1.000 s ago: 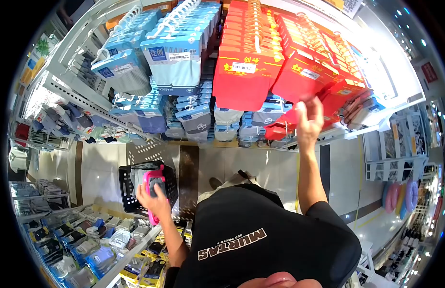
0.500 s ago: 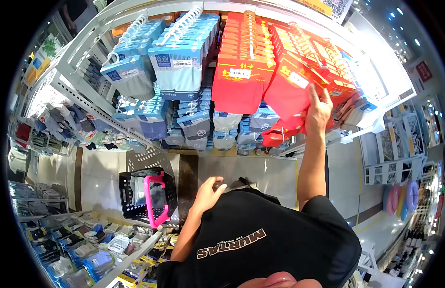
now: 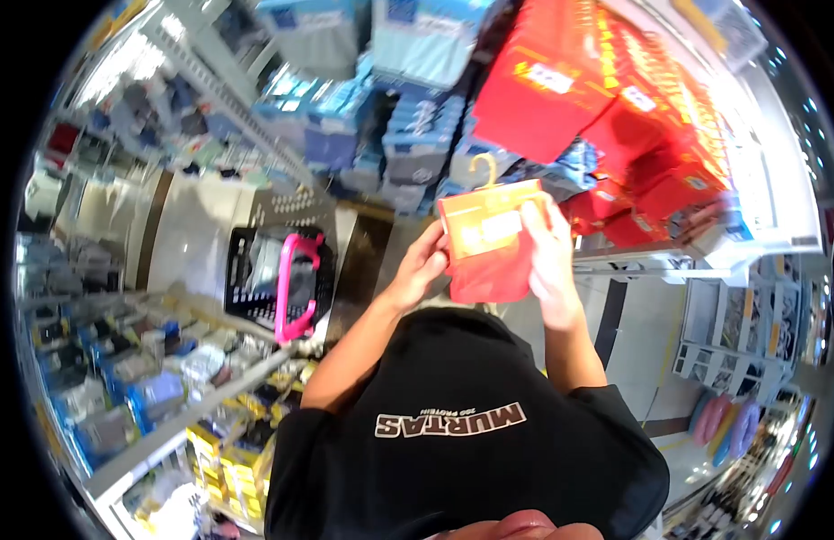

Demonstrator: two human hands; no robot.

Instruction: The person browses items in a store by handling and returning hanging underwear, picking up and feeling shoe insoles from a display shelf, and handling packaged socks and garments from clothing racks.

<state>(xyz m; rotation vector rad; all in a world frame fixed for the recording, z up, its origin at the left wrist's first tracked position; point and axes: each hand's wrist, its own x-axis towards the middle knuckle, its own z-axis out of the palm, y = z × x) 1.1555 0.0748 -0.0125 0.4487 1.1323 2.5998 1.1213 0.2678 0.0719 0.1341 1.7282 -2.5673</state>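
Observation:
A red underwear pack [image 3: 491,283] with a printed card top, a white label and a pale plastic hanger hook [image 3: 485,167] is held up in front of my chest. My left hand [image 3: 419,268] grips its left edge with the fingers curled. On the right edge my right hand [image 3: 552,265], a little blurred, is closed with its fingertips over the card near the label. Behind it, more red packs [image 3: 541,94] hang in rows on the rack, beside light blue packs [image 3: 430,43].
A black basket [image 3: 240,292] with a pink handle [image 3: 283,292] stands on the floor to the left, grey packs inside. Trays of packaged goods [image 3: 156,387] line the lower left. The white rack's end [image 3: 772,252] juts out on the right, with inflatable rings [image 3: 745,436] beyond.
My right hand has come away from the rack, bringing a red pack down toward my chest. My left hand has risen and taken its left edge. The view has tilted downward.

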